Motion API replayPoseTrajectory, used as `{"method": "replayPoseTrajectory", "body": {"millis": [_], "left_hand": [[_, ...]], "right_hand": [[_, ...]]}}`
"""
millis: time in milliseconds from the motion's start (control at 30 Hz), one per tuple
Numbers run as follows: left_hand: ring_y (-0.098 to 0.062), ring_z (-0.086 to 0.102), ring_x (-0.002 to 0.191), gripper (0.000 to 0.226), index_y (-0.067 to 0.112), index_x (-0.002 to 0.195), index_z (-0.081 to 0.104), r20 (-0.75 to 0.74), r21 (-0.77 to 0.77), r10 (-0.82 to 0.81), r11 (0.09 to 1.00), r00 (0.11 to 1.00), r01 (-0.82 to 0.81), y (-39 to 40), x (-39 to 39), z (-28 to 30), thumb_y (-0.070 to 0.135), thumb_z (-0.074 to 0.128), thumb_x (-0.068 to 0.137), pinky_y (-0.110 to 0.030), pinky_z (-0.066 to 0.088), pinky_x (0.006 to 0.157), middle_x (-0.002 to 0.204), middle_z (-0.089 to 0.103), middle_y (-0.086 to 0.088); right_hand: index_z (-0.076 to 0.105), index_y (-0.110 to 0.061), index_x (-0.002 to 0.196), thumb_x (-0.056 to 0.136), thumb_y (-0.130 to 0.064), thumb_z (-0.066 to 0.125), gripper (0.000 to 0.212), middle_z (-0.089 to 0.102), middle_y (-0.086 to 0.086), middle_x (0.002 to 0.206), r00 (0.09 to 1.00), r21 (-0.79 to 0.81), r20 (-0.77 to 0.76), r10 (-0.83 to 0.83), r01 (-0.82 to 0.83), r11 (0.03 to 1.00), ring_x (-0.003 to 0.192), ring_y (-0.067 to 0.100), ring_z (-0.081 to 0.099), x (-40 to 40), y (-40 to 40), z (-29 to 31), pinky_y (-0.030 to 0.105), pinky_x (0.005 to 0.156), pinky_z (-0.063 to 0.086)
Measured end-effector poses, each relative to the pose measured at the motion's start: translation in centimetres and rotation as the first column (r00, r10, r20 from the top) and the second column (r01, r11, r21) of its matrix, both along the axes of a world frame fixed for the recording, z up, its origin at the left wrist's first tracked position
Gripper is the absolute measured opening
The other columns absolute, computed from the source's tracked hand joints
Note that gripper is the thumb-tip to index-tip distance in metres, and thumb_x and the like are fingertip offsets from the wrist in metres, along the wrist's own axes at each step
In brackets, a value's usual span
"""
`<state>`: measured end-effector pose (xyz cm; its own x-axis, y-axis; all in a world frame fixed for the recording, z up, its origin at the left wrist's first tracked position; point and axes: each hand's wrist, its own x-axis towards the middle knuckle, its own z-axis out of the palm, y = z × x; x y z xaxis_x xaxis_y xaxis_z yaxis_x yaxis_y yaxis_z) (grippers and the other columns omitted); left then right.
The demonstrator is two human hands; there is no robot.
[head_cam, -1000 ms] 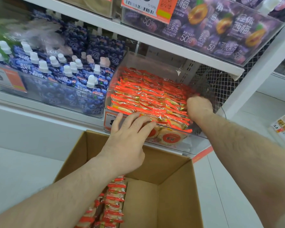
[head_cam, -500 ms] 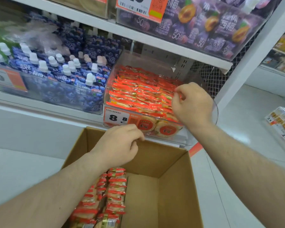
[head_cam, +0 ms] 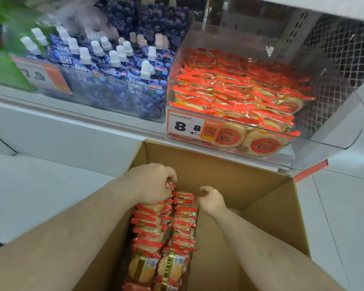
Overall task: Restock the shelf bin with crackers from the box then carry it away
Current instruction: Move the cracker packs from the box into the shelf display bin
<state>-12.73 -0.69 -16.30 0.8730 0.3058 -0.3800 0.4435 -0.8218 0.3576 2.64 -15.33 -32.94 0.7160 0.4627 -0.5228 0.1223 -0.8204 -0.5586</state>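
Left hand (head_cam: 153,183) is gripping far packs of red-wrapped round crackers (head_cam: 166,223) inside brown cardboard box (head_cam: 261,198); right hand (head_cam: 210,199), curled, holding nothing, is nearing them. Should squeeze both ends, lifting to clear plastic shelf bin (head_cam: 334,131).

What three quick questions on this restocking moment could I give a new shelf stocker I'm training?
1. True or false: both hands are in the cardboard box.
2. Which hand curls its fingers over cracker packs: A left, B right?
3. Fill in: the price tag on the shelf bin reads ___.

Key: 1 true; 2 A; 3 8.8
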Motion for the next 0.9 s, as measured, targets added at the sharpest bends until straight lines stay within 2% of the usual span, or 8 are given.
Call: {"method": "replayPoseTrajectory", "body": {"millis": [133, 267, 367, 500, 633, 733, 800, 900], "left_hand": [[-0.012, 0.055, 0.112, 0.032, 0.034, 0.122, 0.057, -0.028, -0.004, 0.016, 1.000, 0.999, -0.016, 0.8, -0.4, 0.1, 0.033, 0.054, 0.090, -0.037, 0.050, 0.094, 0.126, 0.057, 0.009], [-0.010, 0.053, 0.113, 0.032, 0.034, 0.123, 0.058, 0.012, -0.014, 0.021, 1.000, 1.000, -0.021, 1.0, -0.5, -0.2, 0.030, 0.054, 0.091, -0.033, 0.048, 0.095, 0.127, 0.058, 0.011], [-0.004, 0.055, 0.102, 0.032, 0.033, 0.121, 0.059, 0.053, -0.104, 0.085, 0.991, 0.995, -0.079, 0.9, -0.2, -1.0, 0.023, 0.056, 0.091, -0.020, 0.047, 0.085, 0.121, 0.060, 0.012], [-0.004, 0.056, 0.085, 0.037, 0.026, 0.130, 0.052, 0.051, -0.269, 0.266, 0.932, 0.963, -0.243, 0.3, 0.1, -2.5, 0.026, 0.056, 0.093, -0.013, 0.043, 0.069, 0.122, 0.062, 0.005], [-0.016, 0.065, 0.087, 0.079, 0.031, 0.151, 0.014, -0.113, -0.512, 0.503, 0.710, 0.857, -0.484, -0.5, -0.4, -3.4, 0.040, 0.063, 0.089, -0.033, 0.056, 0.075, 0.102, 0.060, 0.007], [-0.023, 0.065, 0.094, 0.092, 0.044, 0.148, 0.019, -0.153, -0.721, 0.639, 0.449, 0.754, -0.528, -0.7, -0.4, -3.3, 0.012, 0.074, 0.082, -0.039, 0.061, 0.070, 0.122, 0.055, -0.002], [-0.023, 0.066, 0.092, 0.089, 0.046, 0.143, 0.029, -0.048, -0.714, 0.671, 0.495, 0.740, -0.495, -0.3, -0.5, -3.1, 0.001, 0.073, 0.080, -0.034, 0.060, 0.062, 0.126, 0.054, -0.004], [-0.019, 0.062, 0.098, 0.076, 0.043, 0.142, 0.035, 0.121, -0.500, 0.522, 0.767, 0.844, -0.402, 0.2, -1.1, -2.3, 0.007, 0.070, 0.084, -0.025, 0.056, 0.067, 0.128, 0.056, -0.001]], "right_hand": [[0.046, -0.019, 0.138, 0.085, -0.012, 0.067, 0.057, 0.064, 0.003, 0.113, 0.904, 0.063, -0.373, -0.209, 0.250, 0.966, 0.096, 0.023, 0.068, -0.4, 2.3, -5.5, 0.035, 0.086, 0.056], [0.064, -0.019, 0.091, 0.081, -0.008, 0.060, 0.015, 0.071, 0.006, 0.094, 0.951, 0.014, -0.171, -0.257, 0.263, 0.965, 0.089, 0.027, 0.068, -1.1, 2.6, -7.0, 0.037, 0.082, 0.056], [0.059, -0.020, 0.069, 0.080, -0.001, 0.050, 0.024, 0.069, 0.004, 0.085, 0.942, 0.061, -0.096, -0.321, 0.327, 0.943, 0.083, 0.027, 0.064, -1.5, 1.9, -5.1, 0.035, 0.078, 0.053], [0.053, -0.020, 0.058, 0.074, 0.010, 0.052, 0.034, 0.058, 0.005, 0.064, 0.904, 0.260, -0.247, -0.349, 0.409, 0.875, 0.062, 0.021, 0.052, -3.5, -0.2, 0.3, 0.039, 0.056, 0.044], [0.054, -0.013, 0.065, 0.074, 0.013, 0.060, 0.029, 0.062, 0.009, 0.066, 0.884, 0.413, -0.409, -0.229, 0.403, 0.817, 0.062, 0.020, 0.057, -5.6, -0.6, 5.9, 0.031, 0.057, 0.046], [0.058, -0.012, 0.069, 0.076, 0.014, 0.060, 0.027, 0.063, 0.011, 0.071, 0.871, 0.518, -0.489, -0.042, 0.329, 0.790, 0.067, 0.023, 0.060, -6.4, 0.6, 8.7, 0.035, 0.064, 0.049], [0.061, -0.009, 0.083, 0.082, 0.014, 0.051, 0.025, 0.064, 0.012, 0.077, 0.731, 0.518, -0.680, 0.057, 0.424, 0.743, 0.069, 0.025, 0.061, -5.4, 0.8, 9.0, 0.036, 0.070, 0.050], [0.062, -0.007, 0.106, 0.088, 0.003, 0.045, 0.026, 0.065, 0.011, 0.083, 0.517, 0.329, -0.851, -0.092, 0.661, 0.674, 0.076, 0.026, 0.062, -2.7, -0.4, 6.3, 0.038, 0.077, 0.049]]}}
